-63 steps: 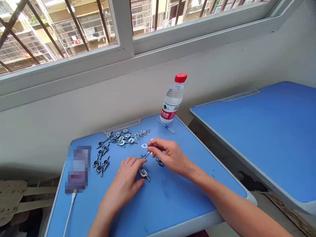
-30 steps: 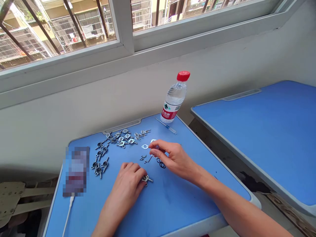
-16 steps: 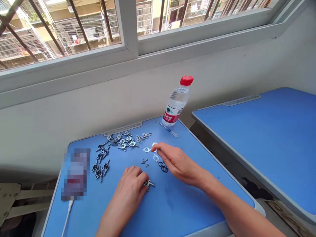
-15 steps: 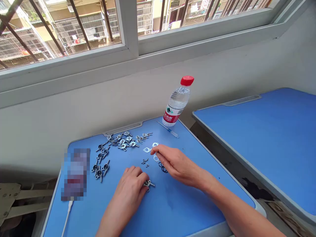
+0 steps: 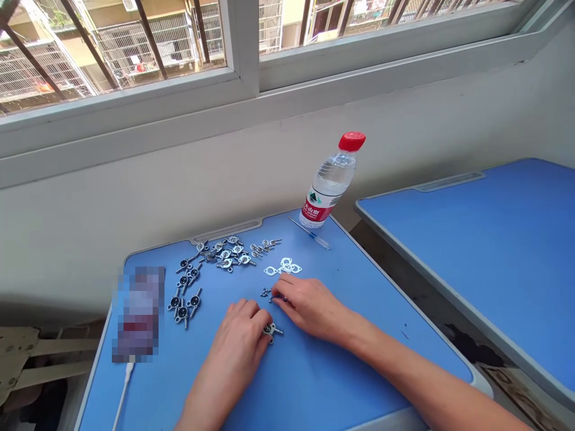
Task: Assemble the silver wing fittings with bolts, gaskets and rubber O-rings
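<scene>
My left hand [image 5: 240, 338] rests on the blue table with its thumb and fingers closed round a small metal housing [image 5: 272, 330], whose stem points right. Right of it, my right hand [image 5: 308, 302] is low over the table, fingertips together beside the small screws [image 5: 265, 292]. Whatever lies between those fingertips is too small to make out. Flat oval metal plates [image 5: 287, 266] lie just beyond my right hand. Several metal parts with stems [image 5: 226, 254] are grouped at the back, and several housings with dark centres [image 5: 182, 312] lie to the left.
A water bottle [image 5: 327, 188] with a red cap stands at the table's back corner, a thin blue-handled tool [image 5: 314, 235] before it. A blurred-out phone [image 5: 139, 314] with a white cable [image 5: 123, 389] lies at the left edge. A second blue table [image 5: 485, 239] is at the right.
My right hand has moved from beside the plates nearer to me, down to the screws, uncovering more of the plates. My left hand stays on the housing. The view has shifted slightly.
</scene>
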